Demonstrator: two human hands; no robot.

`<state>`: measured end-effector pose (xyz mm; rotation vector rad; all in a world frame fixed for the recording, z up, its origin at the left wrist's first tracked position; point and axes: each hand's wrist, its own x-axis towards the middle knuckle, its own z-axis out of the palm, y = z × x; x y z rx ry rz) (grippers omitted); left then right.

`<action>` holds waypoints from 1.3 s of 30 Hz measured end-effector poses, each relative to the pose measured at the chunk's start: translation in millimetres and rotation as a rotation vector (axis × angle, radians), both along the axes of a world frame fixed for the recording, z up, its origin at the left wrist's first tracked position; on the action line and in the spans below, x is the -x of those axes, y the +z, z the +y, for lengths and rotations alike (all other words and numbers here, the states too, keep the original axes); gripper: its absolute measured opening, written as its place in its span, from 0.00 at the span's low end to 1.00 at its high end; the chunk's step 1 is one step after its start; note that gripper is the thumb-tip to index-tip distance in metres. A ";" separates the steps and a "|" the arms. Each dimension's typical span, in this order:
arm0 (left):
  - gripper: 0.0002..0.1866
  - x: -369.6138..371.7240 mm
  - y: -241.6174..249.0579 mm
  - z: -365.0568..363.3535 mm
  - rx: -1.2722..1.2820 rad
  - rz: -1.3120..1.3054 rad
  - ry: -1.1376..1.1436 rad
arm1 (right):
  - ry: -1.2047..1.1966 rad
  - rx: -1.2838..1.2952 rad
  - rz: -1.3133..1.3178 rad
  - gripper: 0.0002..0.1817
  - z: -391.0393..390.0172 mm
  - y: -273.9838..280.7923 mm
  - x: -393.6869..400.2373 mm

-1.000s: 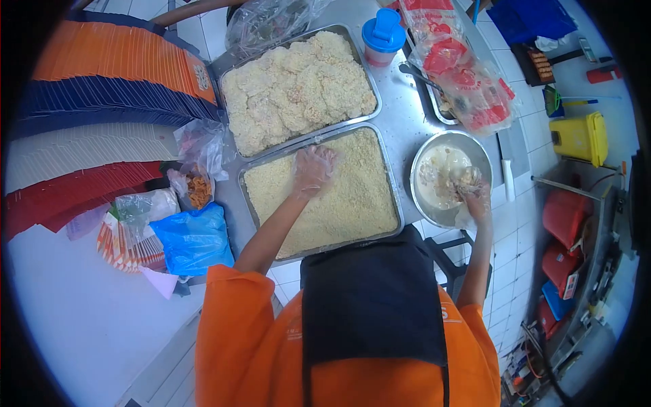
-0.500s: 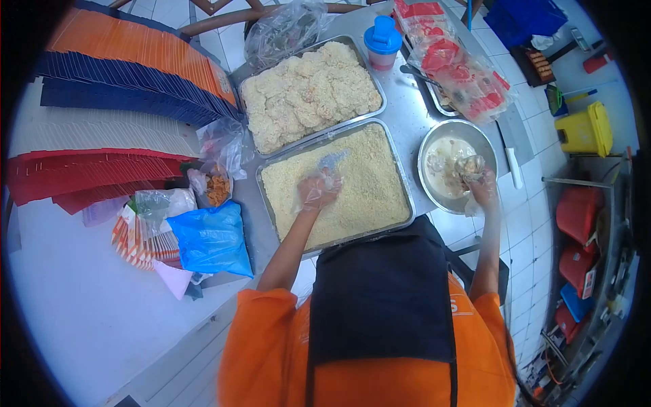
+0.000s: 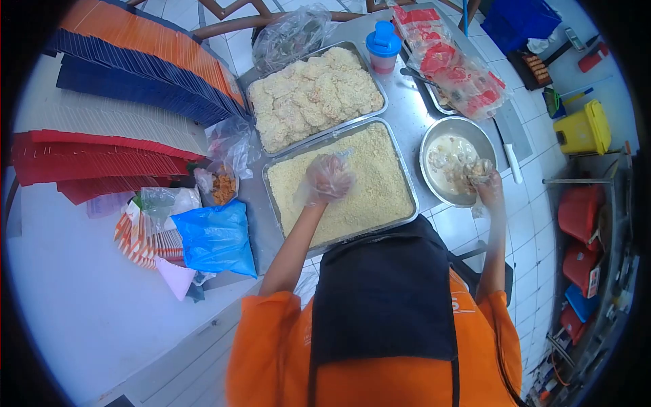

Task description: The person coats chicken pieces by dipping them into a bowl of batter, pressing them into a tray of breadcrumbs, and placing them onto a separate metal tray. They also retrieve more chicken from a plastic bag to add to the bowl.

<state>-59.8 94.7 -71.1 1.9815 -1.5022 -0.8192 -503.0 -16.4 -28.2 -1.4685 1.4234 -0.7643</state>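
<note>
My left hand, in a clear plastic glove, is over the crumb tray, palm down on or just above the pale crumbs, with its fingers apart. My right hand, also gloved, pinches a wet, battered piece at the right side of a metal bowl. Milky batter with several lumps lies in the bowl. Behind the crumbs stands a second tray, heaped with crumb-coated pieces.
A blue-lidded cup, red-and-clear packaging and a white-handled knife lie farther back and right. On the left are stacked folded cartons, a blue bag and a bag of brown bits.
My left hand has shifted slightly up and right over the crumbs, its back now more visible. My right hand stays at the bowl with the piece, slightly farther right. The whole view has shifted slightly.
</note>
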 end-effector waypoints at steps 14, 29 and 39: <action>0.45 -21.0 -13.6 102.0 -0.086 -0.432 -0.104 | 0.024 0.057 0.106 0.16 -10.9 21.4 -24.8; 0.21 2.3 9.7 21.7 0.039 -0.233 -0.133 | 0.021 -0.011 0.092 0.21 -14.2 2.8 -16.6; 0.52 55.5 20.2 -46.1 -0.006 -0.543 -0.403 | 0.004 -0.106 0.000 0.21 -19.3 3.9 -22.5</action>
